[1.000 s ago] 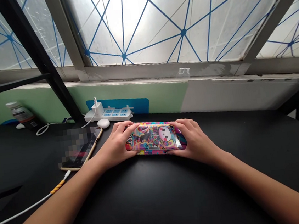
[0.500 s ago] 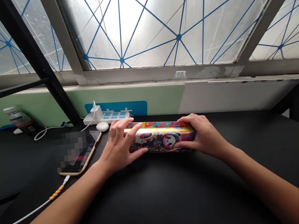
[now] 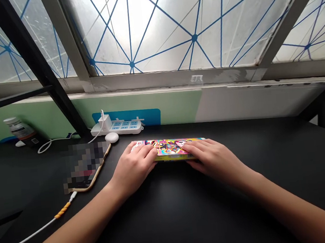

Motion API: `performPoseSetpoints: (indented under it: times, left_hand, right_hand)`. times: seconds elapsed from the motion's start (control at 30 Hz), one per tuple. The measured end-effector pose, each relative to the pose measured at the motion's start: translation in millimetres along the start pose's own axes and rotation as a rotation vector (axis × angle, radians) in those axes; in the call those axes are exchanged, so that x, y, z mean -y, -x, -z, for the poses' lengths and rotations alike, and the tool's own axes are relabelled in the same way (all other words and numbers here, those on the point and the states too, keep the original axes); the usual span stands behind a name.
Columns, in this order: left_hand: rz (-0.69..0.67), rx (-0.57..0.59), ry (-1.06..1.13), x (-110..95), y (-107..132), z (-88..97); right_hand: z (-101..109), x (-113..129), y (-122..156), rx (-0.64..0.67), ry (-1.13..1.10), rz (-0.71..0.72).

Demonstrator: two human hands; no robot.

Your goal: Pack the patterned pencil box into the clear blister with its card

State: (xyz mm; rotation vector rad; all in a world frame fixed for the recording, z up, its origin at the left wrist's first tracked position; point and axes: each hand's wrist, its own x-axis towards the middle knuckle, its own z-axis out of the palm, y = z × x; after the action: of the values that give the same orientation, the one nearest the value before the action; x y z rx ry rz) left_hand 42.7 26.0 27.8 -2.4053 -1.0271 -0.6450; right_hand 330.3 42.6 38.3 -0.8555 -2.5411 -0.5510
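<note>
A colourful cartoon-printed box (image 3: 168,147) lies on the black desk (image 3: 172,213), its bright patterned face up and a yellowish edge toward me. My left hand (image 3: 136,161) grips its left end, fingers bent over the top and thumb low at the near side. At the other end, my right hand (image 3: 216,154) holds it the same way, with the thumb partly under the near edge. Both hands cover the ends of the box, so its corners are mostly hidden.
Left of the box lies a phone (image 3: 90,167) with a white charging cable (image 3: 32,237). Behind it are a round white object (image 3: 112,137) and a power strip (image 3: 126,127). A bottle (image 3: 22,130) leans near the wall by a black frame post (image 3: 38,72).
The box has turned over toward a flatter pose, so a different, lighter printed face is now up. Both hands' fingers have moved over onto its top.
</note>
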Motion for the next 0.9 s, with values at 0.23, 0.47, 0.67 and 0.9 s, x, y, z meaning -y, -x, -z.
performPoseSetpoints:
  times: [0.23,0.47,0.67,0.9]
  left_hand:
    - [-0.026,0.121,0.067,-4.5,0.1,-1.1]
    - [0.115,0.239,0.217,7.0,-1.5,-0.1]
    - [0.349,0.499,0.301,22.0,1.3,-5.6]
    - [0.384,0.556,0.286,21.4,-1.8,-3.4]
  right_hand:
    - [-11.0,12.7,-4.7,0.110,-0.083,-0.009]
    - [-14.1,15.1,-2.8,0.208,-0.186,-0.049]
    - [-15.9,17.0,-3.8,0.286,-0.204,-0.038]
    - [4.2,8.6,-10.5,0.450,-0.357,-0.179]
